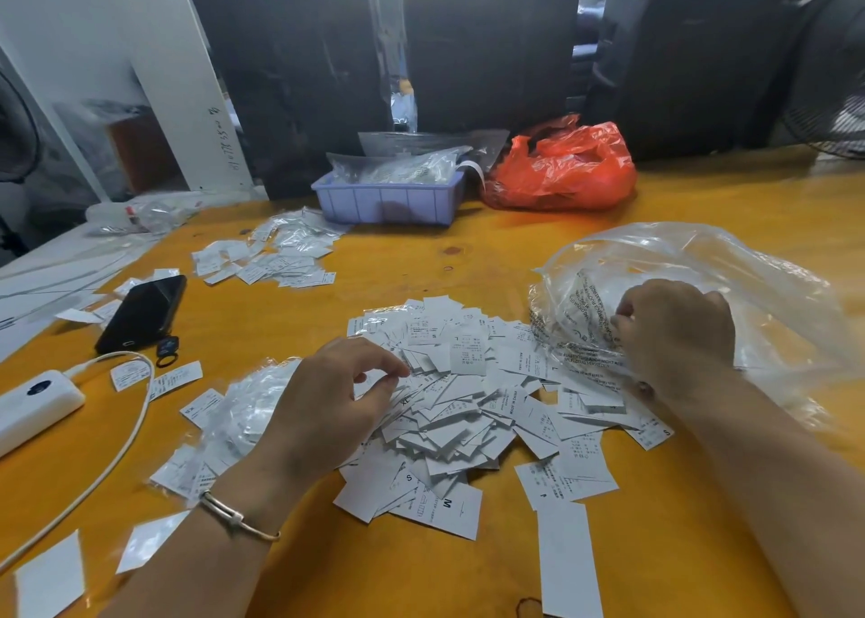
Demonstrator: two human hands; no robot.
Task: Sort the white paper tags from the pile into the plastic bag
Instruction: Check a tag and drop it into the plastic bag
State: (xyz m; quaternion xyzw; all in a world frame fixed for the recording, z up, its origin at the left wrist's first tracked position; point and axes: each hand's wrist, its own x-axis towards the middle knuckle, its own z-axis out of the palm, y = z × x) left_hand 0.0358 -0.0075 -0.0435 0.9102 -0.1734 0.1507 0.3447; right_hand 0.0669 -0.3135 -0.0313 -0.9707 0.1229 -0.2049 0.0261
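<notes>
A big pile of white paper tags (461, 407) lies in the middle of the orange table (421, 261). My left hand (327, 397) hovers over the pile's left side with fingers curled and thumb near the forefinger; whether it pinches a tag I cannot tell. My right hand (674, 332) grips the printed rim of a large clear plastic bag (730, 299) at the pile's right edge. The bag spreads out to the right, its mouth facing the pile.
A smaller tag heap (271, 257) lies at the back left. A black phone (142, 313), a white power bank (35, 402) and its cable (126, 439) sit left. A purple tray (388, 201) and a red bag (561, 168) stand behind. Small clear packets (243, 407) lie under my left wrist.
</notes>
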